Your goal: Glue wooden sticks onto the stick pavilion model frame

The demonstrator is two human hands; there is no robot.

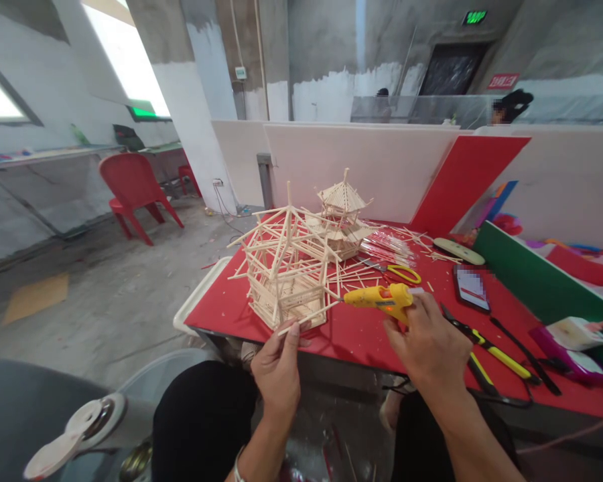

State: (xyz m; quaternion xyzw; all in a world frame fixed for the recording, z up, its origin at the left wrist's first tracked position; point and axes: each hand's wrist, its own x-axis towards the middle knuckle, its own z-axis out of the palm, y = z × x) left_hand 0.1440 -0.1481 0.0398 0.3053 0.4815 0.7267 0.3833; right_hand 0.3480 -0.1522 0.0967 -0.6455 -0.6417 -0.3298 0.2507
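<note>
My left hand (280,367) pinches a thin wooden stick (315,314) at the front of the open stick-built pavilion model (296,299). In my right hand (429,341) is a yellow glue gun (379,296), its nozzle pointing left at the far end of that stick. Whether nozzle and stick touch, I cannot tell. The pavilion has a six-sided floor, low railings and a bare roof frame with an upright post on top. Behind it stands a second stick pavilion (344,201) with filled-in roofs.
Loose sticks (352,274), yellow-handled scissors (405,273), a phone (471,288) and yellow-black pliers (502,358) lie on the red table (221,304). A green board (527,281) leans at right. A lidded flask (105,422) stands at lower left; a red chair (133,184) is beyond.
</note>
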